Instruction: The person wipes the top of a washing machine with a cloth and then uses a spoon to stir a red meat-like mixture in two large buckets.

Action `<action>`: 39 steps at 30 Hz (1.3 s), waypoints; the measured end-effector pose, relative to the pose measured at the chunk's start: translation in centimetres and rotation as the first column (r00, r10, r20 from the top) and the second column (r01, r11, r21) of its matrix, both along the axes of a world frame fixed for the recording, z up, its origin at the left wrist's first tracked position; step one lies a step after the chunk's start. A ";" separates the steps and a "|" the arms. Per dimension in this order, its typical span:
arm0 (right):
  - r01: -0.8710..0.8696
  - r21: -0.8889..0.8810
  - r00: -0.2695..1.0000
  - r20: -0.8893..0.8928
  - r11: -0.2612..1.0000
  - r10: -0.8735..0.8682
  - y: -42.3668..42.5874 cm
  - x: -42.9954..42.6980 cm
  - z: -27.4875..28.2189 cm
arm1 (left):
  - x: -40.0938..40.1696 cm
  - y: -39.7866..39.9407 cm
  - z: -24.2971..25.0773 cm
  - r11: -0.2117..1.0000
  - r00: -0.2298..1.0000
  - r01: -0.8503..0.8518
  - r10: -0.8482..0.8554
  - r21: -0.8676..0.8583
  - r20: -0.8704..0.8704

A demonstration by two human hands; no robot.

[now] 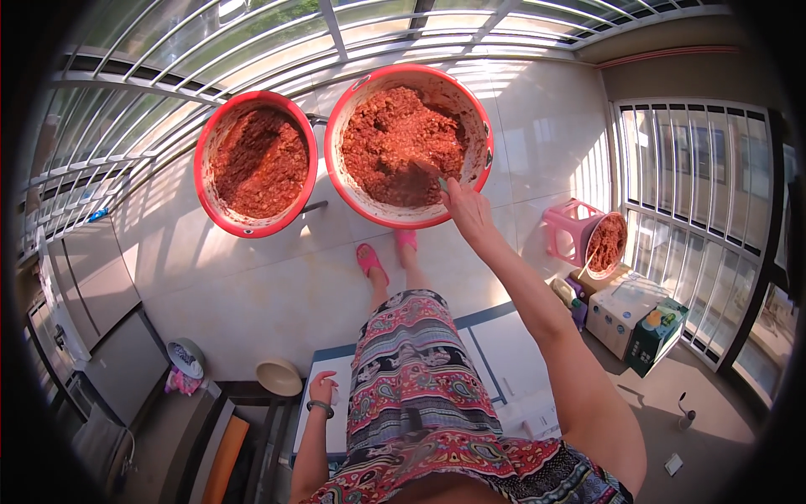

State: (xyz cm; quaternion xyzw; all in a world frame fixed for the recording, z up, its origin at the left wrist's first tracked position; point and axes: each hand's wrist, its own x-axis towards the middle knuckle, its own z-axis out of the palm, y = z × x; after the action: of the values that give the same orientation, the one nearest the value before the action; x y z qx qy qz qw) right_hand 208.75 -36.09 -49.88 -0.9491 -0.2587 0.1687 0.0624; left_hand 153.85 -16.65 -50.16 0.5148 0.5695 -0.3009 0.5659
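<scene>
My right hand point(465, 205) is closed on the green handle of a utensil point(443, 184), whose dark end lies in the red chunky paste at the near right side of the large basin. That basin point(403, 219) is white inside with a red rim, and its inner wall is smeared with paste. To its left stands a smaller red-rimmed basin point(200, 170), also holding red paste. My left hand point(322, 385), with a dark bangle at the wrist, hangs low beside the patterned dress, its fingers curled; whether something whitish by the palm is held cannot be told.
Dark metal supports show beside the basins. At right, a bowl of red paste point(625, 236) with a pale stick is by a pink plastic stool point(560, 234), near cardboard boxes point(620, 309). A beige basin point(279, 378) lies at lower left. White barred windows point(340, 31) border the tiled floor.
</scene>
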 end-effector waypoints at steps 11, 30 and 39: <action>0.570 0.218 0.820 -0.201 0.792 -0.536 -2.4 11.1 -9.2 | 0.2 -0.2 -0.6 0.999 0.999 -0.035 0.035 -0.023 -0.023; -0.310 -0.062 0.943 0.109 0.949 0.315 2.7 -0.4 -2.6 | 1.7 0.0 -0.9 0.998 0.998 -0.059 0.060 -0.036 0.033; 0.199 0.215 0.975 0.059 0.956 -0.216 0.3 11.4 -3.9 | 1.7 -1.5 -0.6 0.989 0.989 -0.145 0.144 -0.031 -0.024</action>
State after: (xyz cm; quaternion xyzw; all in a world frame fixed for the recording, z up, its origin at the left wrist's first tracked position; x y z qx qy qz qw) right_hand 220.13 -35.78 -53.73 -0.9654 -0.1760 0.0943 0.1678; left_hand 155.56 -18.13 -50.75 0.4597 0.6065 -0.2740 0.5880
